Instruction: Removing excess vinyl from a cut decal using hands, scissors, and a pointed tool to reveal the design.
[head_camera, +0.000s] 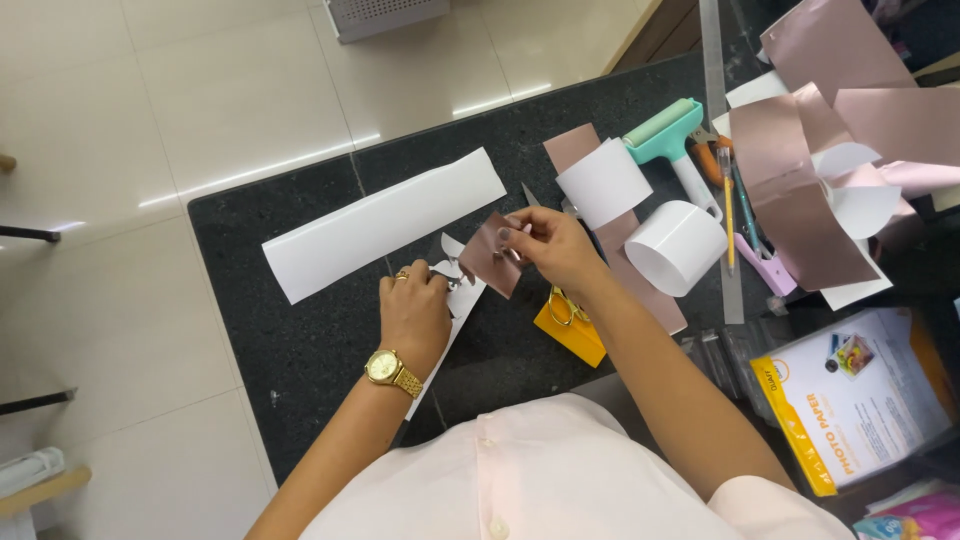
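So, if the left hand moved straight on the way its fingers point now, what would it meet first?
Probably the small rose-metallic paper piece held by the right hand, just past the left hand; depth is unclear.

Craft workspace: black stone counter (300, 350), paper sheets (385, 222), roller (665, 135), scissors (565, 305).

A teal roller (668, 128) lies beside curled white paper (676, 246).

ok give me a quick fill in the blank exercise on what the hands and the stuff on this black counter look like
1. The left hand wears a gold ____ at the wrist.
2. The right hand pinches a small metallic rose-pink piece of ____.
3. The teal-handled roller lies on the ____ stone counter.
4. The long white paper strip lies ____ on the counter.

Missing words: watch; film; black; flat
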